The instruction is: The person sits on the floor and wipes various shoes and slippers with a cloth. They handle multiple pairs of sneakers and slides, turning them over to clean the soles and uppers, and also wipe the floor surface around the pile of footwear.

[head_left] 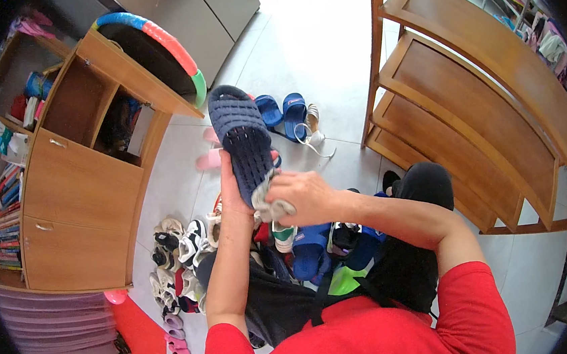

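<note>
Tiled floor (267, 64), assorted shoes (194, 242), navy slipper (244, 147) held in my left grip (231, 190), grey cloth (273, 209) clutched in my right grip (309, 195) at its heel.

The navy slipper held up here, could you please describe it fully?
The navy slipper looks like rubber or plastic, with a wide ridged strap and a textured footbed. It is held above the floor, toe pointing forward. The left hand supports it; the right hand holds a greyish cloth against its heel end.
</note>
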Available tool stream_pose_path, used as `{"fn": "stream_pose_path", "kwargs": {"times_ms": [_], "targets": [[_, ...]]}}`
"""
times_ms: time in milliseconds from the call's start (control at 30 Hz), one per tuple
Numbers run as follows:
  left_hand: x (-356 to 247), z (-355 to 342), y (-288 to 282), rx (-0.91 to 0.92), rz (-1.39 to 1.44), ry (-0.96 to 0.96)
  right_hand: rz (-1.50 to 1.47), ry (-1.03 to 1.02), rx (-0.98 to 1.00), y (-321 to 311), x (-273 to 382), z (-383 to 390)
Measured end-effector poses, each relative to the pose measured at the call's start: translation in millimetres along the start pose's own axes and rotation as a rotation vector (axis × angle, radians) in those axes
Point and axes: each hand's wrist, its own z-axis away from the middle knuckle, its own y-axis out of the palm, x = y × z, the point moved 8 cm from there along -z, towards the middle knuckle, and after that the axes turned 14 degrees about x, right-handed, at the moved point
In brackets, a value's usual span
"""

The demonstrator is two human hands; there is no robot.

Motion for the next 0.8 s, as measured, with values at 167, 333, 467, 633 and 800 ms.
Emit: {"fn": "stream_pose_path", "kwargs": {"times_ms": [167,333,467,633,800], "targets": [[12,3,12,-0.099,0.158,0.063,-0.004,-0.031,-0.5,-83,-18,10],[48,7,26,-0.029,0.016,-0.17,0.135,0.322,-0.475,-89,-64,2],[24,16,-10,-0.174,0.066,-0.052,0.11,0.135,-0.176,-42,-45,-10],[8,22,10,-0.021,0.051,-0.082,-0.028,0.173,-0.41,-86,-53,-2],[41,32,35,0.048,-0.02,-0.223,-0.4,0.348,-0.51,-109,-110,2]]}}
